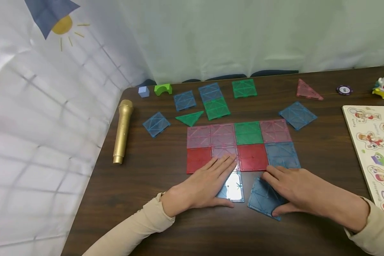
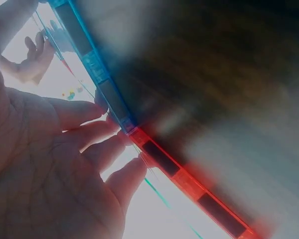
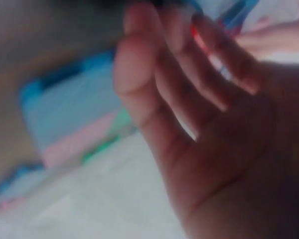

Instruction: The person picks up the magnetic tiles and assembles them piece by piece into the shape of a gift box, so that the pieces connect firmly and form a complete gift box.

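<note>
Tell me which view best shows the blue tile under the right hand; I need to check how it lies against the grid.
The head view: the blue tile lies flat and skewed below the tile grid, with the right hand resting on it. The right wrist view shows only blurred blue patches behind the fingers. The left wrist view shows a blue tile edge, but not clearly this tile.

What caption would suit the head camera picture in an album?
Two hands, left hand and right hand, rest on blue tiles below a grid of coloured tiles on a brown table.

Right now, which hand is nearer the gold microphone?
Left. The left hand lies flat on the tiles, right of the gold microphone; the right hand rests on a blue tile farther right.
</note>
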Motion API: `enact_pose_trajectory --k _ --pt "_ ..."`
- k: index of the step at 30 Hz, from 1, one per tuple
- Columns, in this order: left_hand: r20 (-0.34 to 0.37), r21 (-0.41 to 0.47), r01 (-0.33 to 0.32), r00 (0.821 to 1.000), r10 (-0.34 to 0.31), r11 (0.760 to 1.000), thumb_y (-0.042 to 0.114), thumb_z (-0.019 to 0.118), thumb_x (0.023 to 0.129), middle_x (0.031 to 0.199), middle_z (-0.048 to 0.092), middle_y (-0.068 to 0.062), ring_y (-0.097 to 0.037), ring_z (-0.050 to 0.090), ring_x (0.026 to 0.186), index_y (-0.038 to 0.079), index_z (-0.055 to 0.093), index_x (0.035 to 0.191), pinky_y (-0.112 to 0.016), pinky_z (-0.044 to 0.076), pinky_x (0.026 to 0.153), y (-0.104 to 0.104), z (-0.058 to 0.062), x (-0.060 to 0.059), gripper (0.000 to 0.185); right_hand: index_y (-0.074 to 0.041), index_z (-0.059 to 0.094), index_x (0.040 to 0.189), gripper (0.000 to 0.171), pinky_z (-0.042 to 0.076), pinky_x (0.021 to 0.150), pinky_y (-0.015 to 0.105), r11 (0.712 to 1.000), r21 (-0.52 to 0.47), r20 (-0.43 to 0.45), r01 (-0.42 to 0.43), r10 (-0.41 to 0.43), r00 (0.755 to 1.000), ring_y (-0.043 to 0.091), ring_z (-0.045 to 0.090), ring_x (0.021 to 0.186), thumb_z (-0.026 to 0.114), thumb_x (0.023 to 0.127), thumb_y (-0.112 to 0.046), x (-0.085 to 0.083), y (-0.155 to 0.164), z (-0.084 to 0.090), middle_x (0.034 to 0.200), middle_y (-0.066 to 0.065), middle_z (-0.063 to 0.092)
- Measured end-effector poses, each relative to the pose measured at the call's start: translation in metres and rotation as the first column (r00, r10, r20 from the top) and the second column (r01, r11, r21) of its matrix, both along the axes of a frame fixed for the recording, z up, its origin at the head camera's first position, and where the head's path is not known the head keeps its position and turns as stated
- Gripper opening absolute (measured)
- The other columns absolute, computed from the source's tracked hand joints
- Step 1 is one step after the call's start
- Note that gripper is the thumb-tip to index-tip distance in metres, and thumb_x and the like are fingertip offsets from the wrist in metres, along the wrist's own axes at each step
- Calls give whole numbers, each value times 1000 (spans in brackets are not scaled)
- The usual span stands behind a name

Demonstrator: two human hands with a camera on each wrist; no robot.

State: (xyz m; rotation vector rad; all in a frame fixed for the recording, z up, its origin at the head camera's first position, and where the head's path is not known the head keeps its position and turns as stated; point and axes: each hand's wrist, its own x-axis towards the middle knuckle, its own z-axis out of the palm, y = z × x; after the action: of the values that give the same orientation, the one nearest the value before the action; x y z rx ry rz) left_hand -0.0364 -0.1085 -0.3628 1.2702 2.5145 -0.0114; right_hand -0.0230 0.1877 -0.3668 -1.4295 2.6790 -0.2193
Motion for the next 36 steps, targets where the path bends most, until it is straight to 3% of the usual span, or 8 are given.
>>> enact_pose_trajectory --k 5,8,10,16,24,29,33,36 --pt "26 19 -11 1000 11 1000 72 59 95 176 8 -8 -22 5 162 6 15 168 -38 5 129 -1 -2 -2 107 -6 61 129 76 61 75 41 998 39 -16 -46 47 999 27 64 98 78 84 -66 4 -16 1 121 10 58" --pt "47 31 -16 999 15 999 71 60 95 176 8 -8 -22 5 162 6 14 168 -38 5 129 -1 -3 -2 108 -5 60 141 86 58 91 53 994 90 30 -69 67 997 34 62 119 75 86 -68 8 -20 2 137 15 58" --pt "49 37 -17 999 15 999 71 61 94 176 8 -8 -22 5 162 6 15 168 -38 5 129 -1 -4 -2 108 -4 59 143 89 56 96 53 992 89 39 -91 87 995 33 60 121 75 84 -69 10 -22 1 139 15 57" --pt "44 37 -12 999 10 999 71 60 95 176 8 -8 -22 5 162 5 15 167 -38 4 129 -1 -3 -2 108 -4 59 145 78 56 98 53 991 40 68 -128 125 990 36 62 127 82 88 -52 2 -24 -2 143 16 60" --pt "48 16 -21 999 20 1000 70 62 95 176 6 -9 -23 5 162 6 14 168 -41 6 129 2 2 -3 108 -12 60 142 66 60 84 42 959 -212 39 -189 202 979 17 63 105 84 89 -43 -25 -21 2 125 2 63" --pt "56 5 -23 998 23 1000 70 61 95 176 7 -9 -24 5 162 6 14 168 -41 6 129 2 5 -2 108 -15 70 125 38 60 80 37 941 -328 76 -85 115 990 10 60 101 83 92 -28 -57 -15 2 122 -1 61" --pt "152 26 -32 988 27 999 65 62 97 176 10 -6 -21 7 161 10 17 168 -39 10 129 0 11 -11 101 -9 66 133 49 55 96 55 953 -302 97 36 -7 995 30 61 122 85 89 -20 -89 -6 -3 141 13 56" --pt "247 57 -39 969 24 998 58 61 101 175 18 -4 -18 15 160 12 27 167 -37 17 128 -5 20 -28 88 -8 58 146 60 41 107 70 964 -249 167 95 -53 985 47 44 142 82 93 -23 -102 0 -8 158 23 43"
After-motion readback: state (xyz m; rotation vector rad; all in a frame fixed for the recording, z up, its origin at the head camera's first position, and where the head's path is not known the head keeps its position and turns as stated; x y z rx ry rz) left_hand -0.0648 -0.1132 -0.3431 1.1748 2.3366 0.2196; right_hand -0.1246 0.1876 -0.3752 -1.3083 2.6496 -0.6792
